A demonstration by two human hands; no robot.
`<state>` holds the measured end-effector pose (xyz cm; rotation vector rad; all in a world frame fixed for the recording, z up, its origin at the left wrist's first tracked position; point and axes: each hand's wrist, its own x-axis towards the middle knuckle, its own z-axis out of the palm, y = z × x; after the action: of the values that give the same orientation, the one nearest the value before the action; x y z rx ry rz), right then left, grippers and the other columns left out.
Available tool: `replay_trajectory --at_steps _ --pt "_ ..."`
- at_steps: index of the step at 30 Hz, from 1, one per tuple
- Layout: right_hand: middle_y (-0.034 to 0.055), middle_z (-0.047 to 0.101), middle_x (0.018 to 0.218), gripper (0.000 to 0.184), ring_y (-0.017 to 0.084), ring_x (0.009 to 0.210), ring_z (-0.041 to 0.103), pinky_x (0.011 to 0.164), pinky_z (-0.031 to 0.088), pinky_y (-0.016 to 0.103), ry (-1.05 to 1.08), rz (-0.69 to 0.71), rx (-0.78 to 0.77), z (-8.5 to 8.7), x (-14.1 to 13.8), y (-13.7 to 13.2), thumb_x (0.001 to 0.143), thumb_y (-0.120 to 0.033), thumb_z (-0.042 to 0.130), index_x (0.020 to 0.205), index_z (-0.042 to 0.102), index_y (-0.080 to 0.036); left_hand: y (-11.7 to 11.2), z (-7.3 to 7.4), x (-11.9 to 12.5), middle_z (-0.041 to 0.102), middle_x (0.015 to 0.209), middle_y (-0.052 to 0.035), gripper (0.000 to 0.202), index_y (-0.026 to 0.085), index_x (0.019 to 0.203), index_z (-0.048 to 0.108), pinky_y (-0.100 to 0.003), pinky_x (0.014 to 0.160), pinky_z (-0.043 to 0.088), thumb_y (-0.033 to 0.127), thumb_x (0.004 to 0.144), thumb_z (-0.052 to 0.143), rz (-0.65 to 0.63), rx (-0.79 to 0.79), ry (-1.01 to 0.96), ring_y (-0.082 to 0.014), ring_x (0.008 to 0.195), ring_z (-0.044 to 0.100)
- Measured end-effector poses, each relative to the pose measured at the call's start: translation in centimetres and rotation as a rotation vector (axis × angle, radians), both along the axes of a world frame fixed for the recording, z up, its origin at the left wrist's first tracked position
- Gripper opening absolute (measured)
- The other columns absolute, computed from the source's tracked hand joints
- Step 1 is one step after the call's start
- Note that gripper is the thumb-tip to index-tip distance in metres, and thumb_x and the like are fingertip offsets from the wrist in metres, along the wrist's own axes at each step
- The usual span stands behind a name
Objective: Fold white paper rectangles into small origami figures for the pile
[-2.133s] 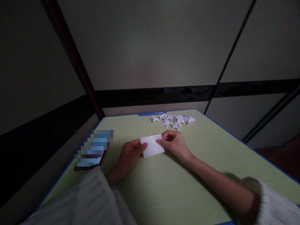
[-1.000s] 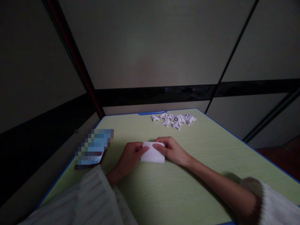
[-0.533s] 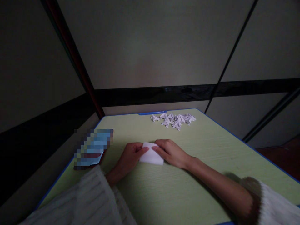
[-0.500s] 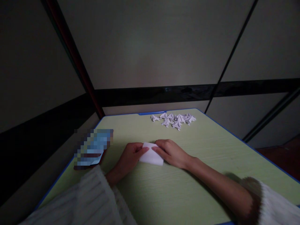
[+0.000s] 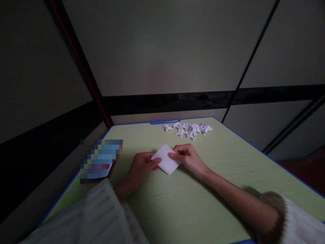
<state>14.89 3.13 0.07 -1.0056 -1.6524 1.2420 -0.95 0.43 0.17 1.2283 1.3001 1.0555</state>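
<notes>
Paper in a flat white square (image 5: 166,165), smooth-faced and straight-edged, sits turned like a diamond between both sets of fingertips, over the pale green wood-grained table with blue edging (image 5: 203,210). At its left corner the bare left hand (image 5: 140,167) pinches it thumb over fingers, while the bare right hand (image 5: 192,158) grips its right side, thumb flat on the face, fingers curled behind. Beyond the right fingers cluster pointed, folded white paper figures (image 5: 195,128); left of the left fingers lies a pixelated, flat blue item edged dark red (image 5: 105,156).
</notes>
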Motion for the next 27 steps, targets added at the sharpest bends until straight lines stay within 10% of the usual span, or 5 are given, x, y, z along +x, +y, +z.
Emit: replay_trajectory --at_steps 9,27 --pt "-0.0066 0.032 0.036 0.033 0.004 0.037 0.025 0.042 0.015 0.022 -0.007 0.115 -0.156 0.2 -0.4 -0.2 0.058 -0.032 0.060 0.038 0.041 -0.013 -0.3 1.0 0.0 0.049 0.047 0.0034 0.021 0.013 0.052 0.053 -0.021 0.046 0.034 0.032 0.061 0.053 0.214 0.159 -0.039 -0.0094 0.048 0.042" --pt "-0.0063 0.034 0.039 0.038 0.004 0.039 0.026 0.043 0.016 0.022 0.144 -0.003 -0.152 -0.3 -0.5 -0.1 0.056 -0.041 0.062 0.040 0.039 -0.015 -0.4 0.8 0.4 0.049 0.047 0.0035 0.026 0.013 0.050 0.052 -0.021 0.047 0.036 0.036 0.061 0.055 0.101 0.098 0.004 -0.0090 0.045 0.043"
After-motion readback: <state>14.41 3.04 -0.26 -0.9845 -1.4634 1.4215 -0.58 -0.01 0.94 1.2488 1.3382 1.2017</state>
